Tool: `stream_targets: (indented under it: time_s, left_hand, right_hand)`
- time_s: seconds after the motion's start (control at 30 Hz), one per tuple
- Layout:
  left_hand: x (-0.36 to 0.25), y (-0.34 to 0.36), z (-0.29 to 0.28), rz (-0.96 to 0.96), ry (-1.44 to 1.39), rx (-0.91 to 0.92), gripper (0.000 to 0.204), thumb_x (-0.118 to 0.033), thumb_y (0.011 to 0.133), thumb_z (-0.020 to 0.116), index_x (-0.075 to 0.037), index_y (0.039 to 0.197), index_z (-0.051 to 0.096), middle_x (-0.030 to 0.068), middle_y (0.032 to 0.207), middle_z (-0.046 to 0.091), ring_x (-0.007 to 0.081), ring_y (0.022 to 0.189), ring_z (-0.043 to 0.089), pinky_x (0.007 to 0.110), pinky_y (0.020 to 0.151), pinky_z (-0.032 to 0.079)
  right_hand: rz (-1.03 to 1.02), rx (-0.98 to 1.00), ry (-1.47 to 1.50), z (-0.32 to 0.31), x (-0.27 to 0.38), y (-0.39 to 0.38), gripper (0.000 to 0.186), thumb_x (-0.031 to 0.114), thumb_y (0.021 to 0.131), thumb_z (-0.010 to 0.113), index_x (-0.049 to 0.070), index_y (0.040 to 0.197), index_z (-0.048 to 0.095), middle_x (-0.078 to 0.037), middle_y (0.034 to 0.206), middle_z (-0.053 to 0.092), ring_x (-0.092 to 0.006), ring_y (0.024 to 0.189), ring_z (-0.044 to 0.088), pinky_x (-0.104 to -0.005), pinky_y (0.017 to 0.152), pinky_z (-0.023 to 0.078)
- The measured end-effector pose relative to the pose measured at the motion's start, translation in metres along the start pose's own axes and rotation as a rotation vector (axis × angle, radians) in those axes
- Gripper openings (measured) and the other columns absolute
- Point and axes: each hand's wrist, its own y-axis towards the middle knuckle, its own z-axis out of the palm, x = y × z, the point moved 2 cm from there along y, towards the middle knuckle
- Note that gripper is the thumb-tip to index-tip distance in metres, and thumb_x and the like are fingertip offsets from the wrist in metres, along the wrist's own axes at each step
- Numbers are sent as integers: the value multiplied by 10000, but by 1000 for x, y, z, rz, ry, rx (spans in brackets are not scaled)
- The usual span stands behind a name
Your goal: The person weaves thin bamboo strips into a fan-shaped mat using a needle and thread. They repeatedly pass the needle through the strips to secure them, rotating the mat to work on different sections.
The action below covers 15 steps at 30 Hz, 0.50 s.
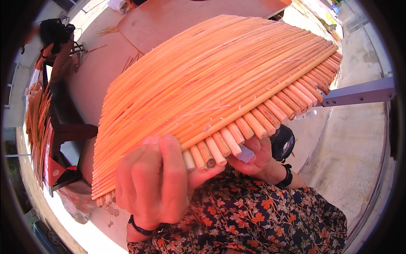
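A large mat of thin straw-coloured reeds (203,76), bound side by side with pale stitches, is tilted up before me. One reed (262,98) lies crosswise along its near edge, and the cut ends stick out below it. My left hand (150,182) grips the near left corner, fingers bent over the top and thumb beneath the ends. Under the edge, my right hand (258,158) is closed around a small pale, bluish-white piece (245,154) close to the reed ends. Part of the right hand's fingers is hidden by the mat.
Behind the mat is a broad tabletop (156,21) with a few loose reeds. A bundle of reeds (37,114) stands at the left by a dark wooden frame (74,130). A grey metal beam (359,93) juts in from the right. A rock (76,203) lies at lower left.
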Motion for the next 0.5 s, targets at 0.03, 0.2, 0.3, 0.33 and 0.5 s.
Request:
stream_targets:
  time_s: [0.03,0.2,0.3,0.33,0.5]
  left_hand:
    - [1,0,0,3,1,2,565,-481,956,680,74,1062,708,159,885,667,285,721,613,372,620,503]
    - [3,-4,-1,-25,11,-7,567,-485,962,673,71,1067,707,152,885,664,284,733,608,370,624,501]
    - [2,-4,0,-1,14,-4,558,-476,967,673,72,1070,705,147,882,660,282,733,606,372,624,500]
    - [2,-5,0,8,17,-6,556,-472,968,674,73,1071,704,145,880,659,281,732,605,373,624,499]
    - [8,7,-7,-69,-18,-37,465,-406,978,685,53,1042,720,124,842,635,256,709,599,334,613,489]
  right_hand:
    - [-3,2,-20,-5,0,0,237,367,1038,604,155,1144,603,39,713,506,-150,628,573,-335,483,498]
    - [29,122,-145,-5,1,5,194,308,1059,577,132,1129,618,25,653,439,-172,579,528,-358,470,485]
    - [-29,168,-210,-2,-6,6,191,270,1065,572,106,1150,619,9,650,437,-169,567,519,-365,468,489]
    - [-44,168,-219,-2,-7,6,185,261,1067,568,100,1147,615,5,654,442,-168,563,518,-368,471,493]
    - [-44,240,-183,7,-1,16,128,210,1076,548,83,1080,567,-22,686,504,-156,579,558,-361,488,522]
